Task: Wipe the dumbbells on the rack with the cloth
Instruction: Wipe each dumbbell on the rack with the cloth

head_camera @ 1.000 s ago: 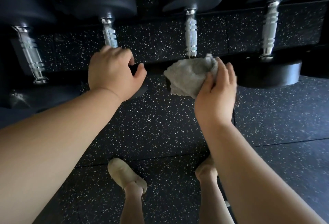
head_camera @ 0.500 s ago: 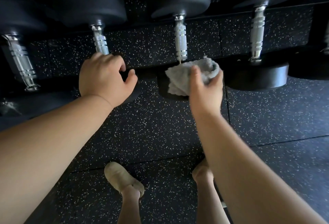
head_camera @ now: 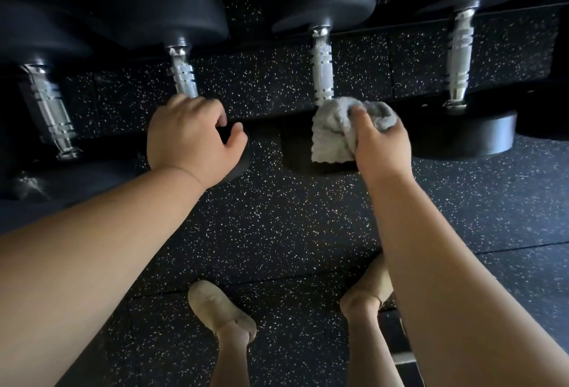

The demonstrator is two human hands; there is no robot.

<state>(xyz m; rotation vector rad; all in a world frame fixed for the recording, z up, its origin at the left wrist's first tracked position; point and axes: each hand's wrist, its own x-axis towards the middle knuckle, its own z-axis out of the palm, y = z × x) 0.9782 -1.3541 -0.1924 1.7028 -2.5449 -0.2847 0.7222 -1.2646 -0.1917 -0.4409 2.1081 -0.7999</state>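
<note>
Right hand bunches a grey cloth on the near head of a racked dumbbell — best rubbed firmly around it — while the left hand curls over the neighbouring dumbbell's head to steady.

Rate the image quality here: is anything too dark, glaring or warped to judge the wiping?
Head view: wide-angle bending curves the rack and arms; the dumbbell heads go near-black against the speckled floor; the chrome handles glare; the cloth and right hand are sharp; the left hand is clear.
</note>
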